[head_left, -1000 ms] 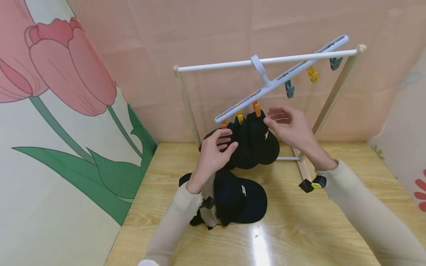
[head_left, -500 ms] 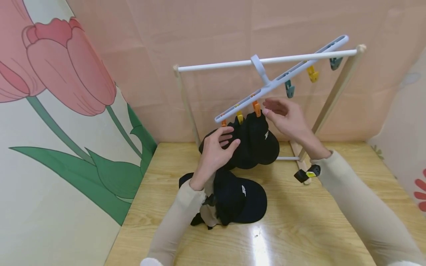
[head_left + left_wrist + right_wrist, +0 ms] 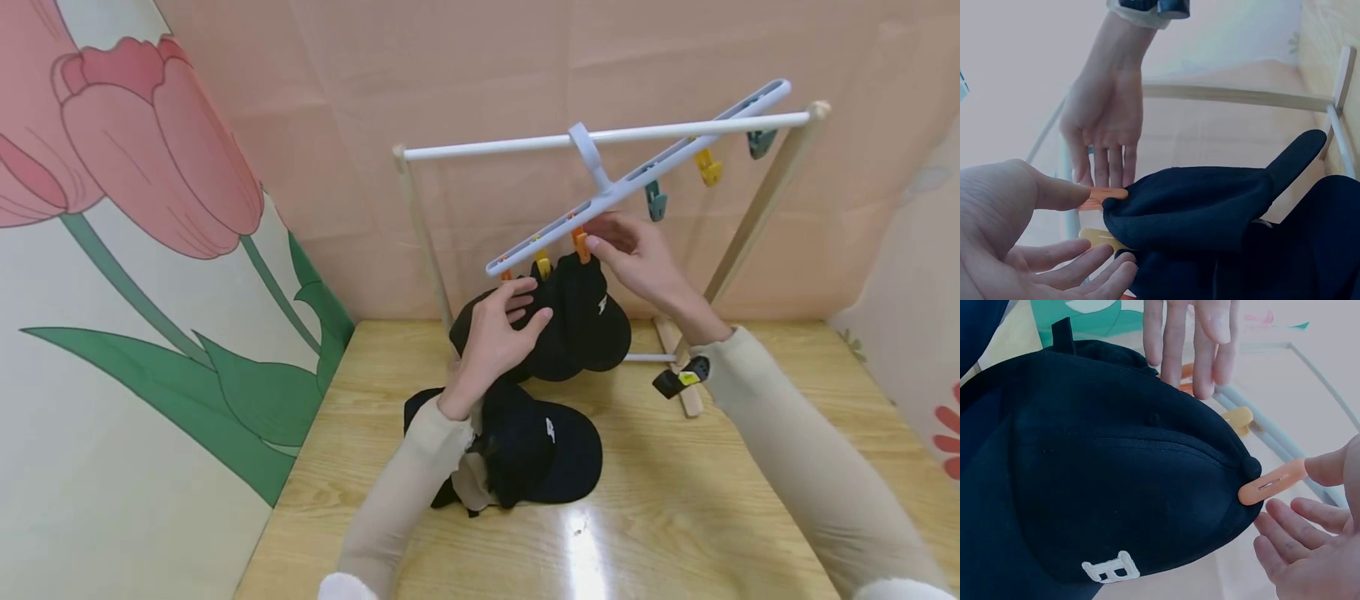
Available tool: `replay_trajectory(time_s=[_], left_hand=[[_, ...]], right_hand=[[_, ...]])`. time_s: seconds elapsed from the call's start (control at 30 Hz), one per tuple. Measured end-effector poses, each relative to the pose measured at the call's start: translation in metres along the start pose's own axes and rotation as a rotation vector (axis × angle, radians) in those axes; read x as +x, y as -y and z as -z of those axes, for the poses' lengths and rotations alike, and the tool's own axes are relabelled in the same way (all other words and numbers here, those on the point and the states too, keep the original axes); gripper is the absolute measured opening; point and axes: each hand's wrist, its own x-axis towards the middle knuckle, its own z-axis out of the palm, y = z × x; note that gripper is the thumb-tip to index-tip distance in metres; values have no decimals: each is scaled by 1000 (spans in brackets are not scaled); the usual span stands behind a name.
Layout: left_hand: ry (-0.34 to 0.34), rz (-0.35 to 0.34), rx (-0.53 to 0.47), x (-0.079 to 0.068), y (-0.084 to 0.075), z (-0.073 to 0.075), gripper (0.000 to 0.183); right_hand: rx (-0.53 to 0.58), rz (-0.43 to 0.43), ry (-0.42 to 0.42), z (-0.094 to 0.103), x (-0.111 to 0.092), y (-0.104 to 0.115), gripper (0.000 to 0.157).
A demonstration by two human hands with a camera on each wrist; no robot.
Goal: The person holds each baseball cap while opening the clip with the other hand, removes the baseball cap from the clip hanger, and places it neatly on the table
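Observation:
Several black caps hang in a row from a pale blue clip hanger (image 3: 611, 196). An orange clip (image 3: 581, 243) grips the top of the front cap (image 3: 592, 321), which bears a white mark. My right hand (image 3: 637, 258) is beside that clip; in the right wrist view its thumb (image 3: 1329, 469) is at the clip's outer end, and its fingers are loosely bent below. My left hand (image 3: 498, 333) is in front of the hanging caps, its fingers spread and slightly bent, holding nothing. A yellow clip (image 3: 543, 265) sits on the cap behind.
The hanger hooks over the white bar (image 3: 487, 150) of a wooden-sided rack (image 3: 765, 200). Teal and yellow clips (image 3: 708, 168) hang without caps on its right half. More black caps (image 3: 570, 454) lie on the wooden table (image 3: 675, 517) below, partly behind the left forearm.
My right hand has moved left and slightly up, up to the orange clip. My left hand has shifted slightly right and up. The hanging caps stay almost still.

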Motion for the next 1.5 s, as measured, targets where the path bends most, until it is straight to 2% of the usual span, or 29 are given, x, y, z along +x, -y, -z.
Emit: replay_trajectory(time_s=[0.2, 0.47, 0.8, 1.1, 1.33, 1.5], left_hand=[[14, 3, 19, 4, -1, -4, 49], [27, 1, 53, 11, 0, -12, 48], [7, -21, 75, 19, 2, -21, 42], [-6, -39, 107, 28, 2, -27, 39], [-44, -53, 120, 35, 3, -33, 39], [-60, -44, 104, 39, 4, -36, 37]], right_hand=[[25, 35, 3, -4, 5, -5, 36], [18, 1, -4, -7, 6, -2, 38], [101, 69, 1, -11, 7, -5, 34], [104, 102, 2, -9, 9, -8, 34], [94, 117, 8, -8, 9, -10, 32], [108, 160, 31, -7, 9, -11, 31]])
